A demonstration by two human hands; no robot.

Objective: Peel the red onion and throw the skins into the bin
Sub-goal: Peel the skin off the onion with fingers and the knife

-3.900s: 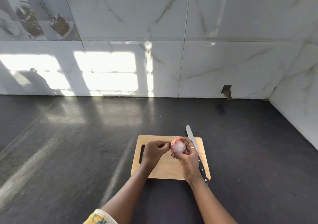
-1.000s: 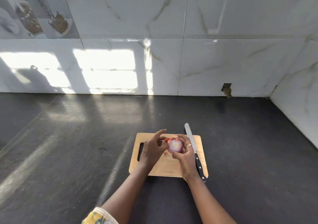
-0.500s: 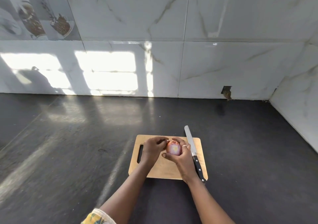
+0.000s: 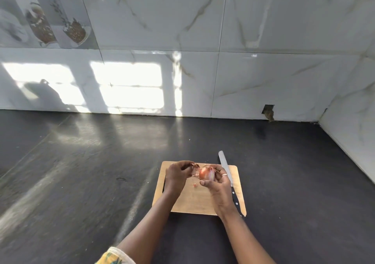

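Head view: I hold the onion [image 4: 206, 174] in my right hand [image 4: 220, 184], thumb beneath and fingers curled round its right side, above the board [image 4: 194, 200]. Its ragged end points away from me. My left hand [image 4: 175, 175] sits just left of it and pinches a flake of skin [image 4: 195, 169] that touches the onion; I cannot tell if it is free. The pull should go leftward. Both forearms converge over the board. A scrap [image 4: 195, 185] lies below, and the knife [image 4: 225, 164] lies along the right edge. No bin shows.
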